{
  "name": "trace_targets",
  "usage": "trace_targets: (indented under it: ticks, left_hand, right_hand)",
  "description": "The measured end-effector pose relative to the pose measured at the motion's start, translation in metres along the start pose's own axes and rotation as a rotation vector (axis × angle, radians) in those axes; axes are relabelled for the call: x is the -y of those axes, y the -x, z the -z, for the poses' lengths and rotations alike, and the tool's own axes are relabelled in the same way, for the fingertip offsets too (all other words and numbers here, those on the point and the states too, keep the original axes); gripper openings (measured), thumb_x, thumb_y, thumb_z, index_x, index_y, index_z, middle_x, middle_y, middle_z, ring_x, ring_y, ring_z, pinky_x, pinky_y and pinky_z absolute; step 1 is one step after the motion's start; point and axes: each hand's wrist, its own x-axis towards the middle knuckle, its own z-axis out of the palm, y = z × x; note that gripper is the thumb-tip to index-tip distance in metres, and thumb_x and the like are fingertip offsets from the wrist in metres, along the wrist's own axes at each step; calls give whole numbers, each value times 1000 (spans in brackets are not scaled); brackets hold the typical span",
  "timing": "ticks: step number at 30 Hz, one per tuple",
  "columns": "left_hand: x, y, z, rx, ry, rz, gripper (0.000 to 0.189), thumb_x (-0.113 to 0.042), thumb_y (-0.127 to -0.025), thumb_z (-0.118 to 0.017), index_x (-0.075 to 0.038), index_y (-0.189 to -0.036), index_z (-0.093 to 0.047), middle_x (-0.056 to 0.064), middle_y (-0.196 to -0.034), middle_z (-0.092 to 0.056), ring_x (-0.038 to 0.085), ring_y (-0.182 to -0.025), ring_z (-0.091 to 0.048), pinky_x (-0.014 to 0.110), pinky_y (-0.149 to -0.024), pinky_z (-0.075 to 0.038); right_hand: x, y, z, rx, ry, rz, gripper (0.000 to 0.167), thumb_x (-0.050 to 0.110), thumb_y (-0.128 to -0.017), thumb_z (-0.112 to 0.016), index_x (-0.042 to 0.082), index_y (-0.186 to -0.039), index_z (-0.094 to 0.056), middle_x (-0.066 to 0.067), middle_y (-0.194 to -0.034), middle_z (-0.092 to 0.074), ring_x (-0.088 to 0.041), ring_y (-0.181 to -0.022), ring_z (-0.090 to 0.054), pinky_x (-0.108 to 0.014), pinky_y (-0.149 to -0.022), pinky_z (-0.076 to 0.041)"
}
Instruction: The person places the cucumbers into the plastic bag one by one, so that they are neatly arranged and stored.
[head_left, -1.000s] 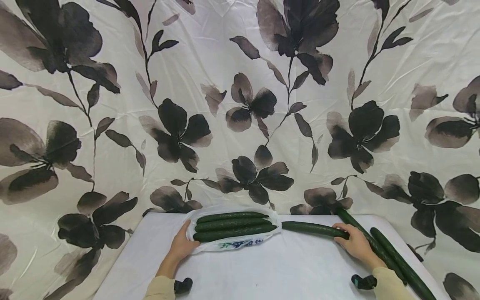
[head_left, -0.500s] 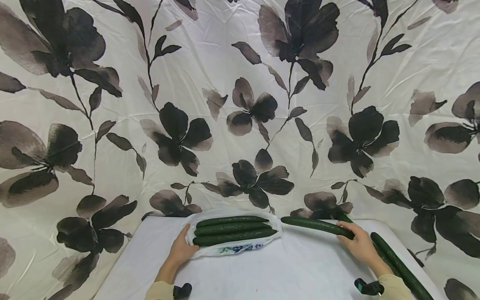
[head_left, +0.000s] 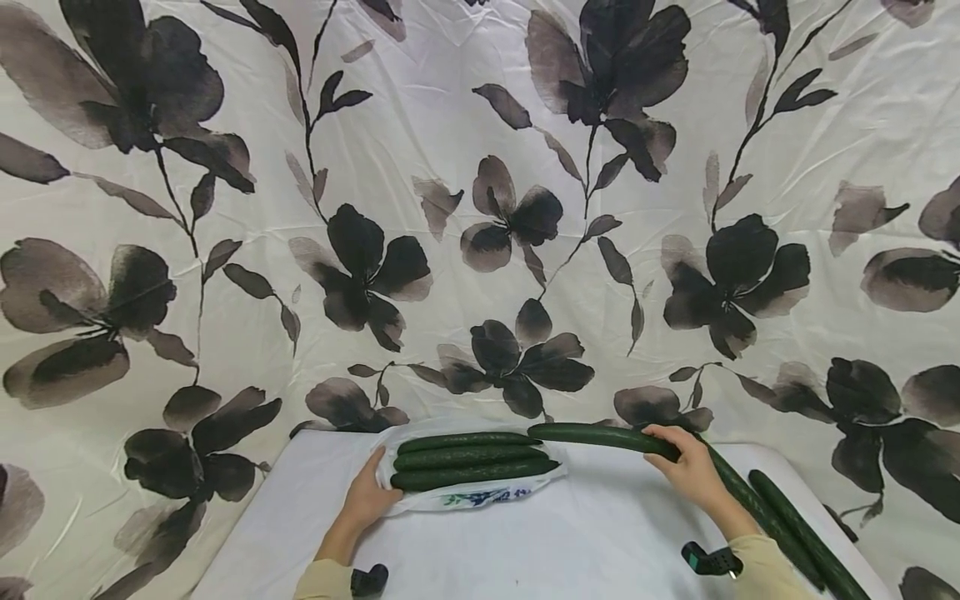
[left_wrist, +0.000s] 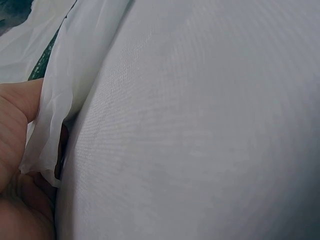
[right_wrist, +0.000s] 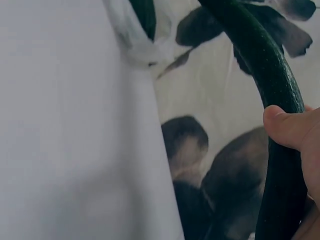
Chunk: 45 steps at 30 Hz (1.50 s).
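A white plastic bag with blue and green print lies on the table, three long dark green cucumbers side by side in it. At the bag's left end, my left hand grips the plastic. In the left wrist view the thumb presses on the thin film and the fingers curl beneath. My right hand holds another cucumber by its right end. This one is raised off the table, its far tip over the upper right of the bag. In the right wrist view the thumb lies across the cucumber.
Two more cucumbers lie slantwise along the table's right side, one nearer and one outer. A floral cloth hangs behind the white table. Dark devices are strapped at both wrists.
My right hand has lifted its cucumber and, after a slight shift right, carried it left until its tip is over the bag. The left hand stays at the bag's end.
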Motion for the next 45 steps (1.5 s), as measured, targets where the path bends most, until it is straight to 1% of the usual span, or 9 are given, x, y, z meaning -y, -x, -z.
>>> trace_targets:
  ticks: [5, 9, 16, 20, 24, 27, 33, 40, 45]
  left_hand:
    - [-2, 1, 0, 0, 5, -17, 94, -5, -70, -70, 1, -151, -24, 33, -145, -36, 52, -132, -32, 63, -103, -30]
    - [-3, 2, 0, 1, 9, -15, 94, -5, -69, -70, 2, -151, -24, 33, -145, -36, 52, -132, -32, 63, -103, -30]
    - [0, 2, 2, -4, 0, -5, 94, -6, -70, -71, 0, -151, -24, 32, -146, -36, 52, -133, -32, 63, -104, -30]
    - [0, 1, 1, -3, 3, -1, 93, -7, -70, -71, 0, -151, -25, 32, -146, -36, 51, -133, -32, 62, -104, -30]
    - [2, 0, 1, -8, -8, 8, 93, -7, -71, -71, -1, -151, -25, 31, -146, -36, 51, -133, -32, 62, -104, -31]
    - [4, 0, 1, -5, -14, 12, 93, -7, -72, -71, -2, -152, -24, 30, -147, -35, 51, -133, -32, 62, -104, -30]
    - [3, -1, 0, 1, -2, -2, 94, -7, -72, -71, -1, -152, -23, 31, -147, -35, 51, -133, -31, 63, -104, -29]
    - [6, -3, 0, 4, -8, -8, 93, -8, -72, -71, -1, -152, -23, 31, -147, -34, 51, -134, -31, 62, -105, -29]
    - [4, -5, 2, 9, -13, -9, 93, -8, -72, -71, -2, -152, -24, 31, -147, -35, 50, -133, -32, 61, -105, -30]
  right_hand:
    - [16, -13, -17, 5, -61, 18, 42, -4, -74, -79, 7, -114, -69, -4, -108, -65, -18, -95, -60, -22, -79, -49]
    - [28, -22, -31, 18, -107, 33, 43, -4, -74, -80, 7, -114, -69, -3, -108, -66, -16, -97, -60, -22, -81, -50]
    - [47, -37, -53, 54, -157, 26, 40, -3, -75, -79, 9, -112, -70, -2, -106, -65, -19, -95, -61, -37, -79, -53]
    - [55, -41, -64, 66, -180, 2, 39, -3, -75, -79, 11, -111, -70, -3, -105, -65, -20, -93, -61, -35, -77, -53]
    - [62, -45, -76, 79, -201, 10, 39, -3, -75, -79, 13, -109, -71, -2, -102, -64, -20, -93, -60, -36, -77, -53]
    - [67, -48, -85, 81, -213, 27, 39, -4, -74, -80, 11, -108, -71, -2, -102, -65, -21, -95, -60, -38, -79, -53]
    - [77, -53, -102, 111, -246, 24, 38, -3, -75, -79, 5, -111, -71, -1, -107, -65, -22, -101, -59, -42, -85, -52]
    - [87, -62, -124, 150, -278, 20, 36, 0, -78, -78, 14, -110, -71, 2, -109, -64, -19, -104, -58, -42, -92, -48]
    - [95, -68, -136, 171, -288, 31, 35, 1, -78, -79, 13, -110, -71, 2, -107, -64, -19, -102, -59, -43, -92, -47]
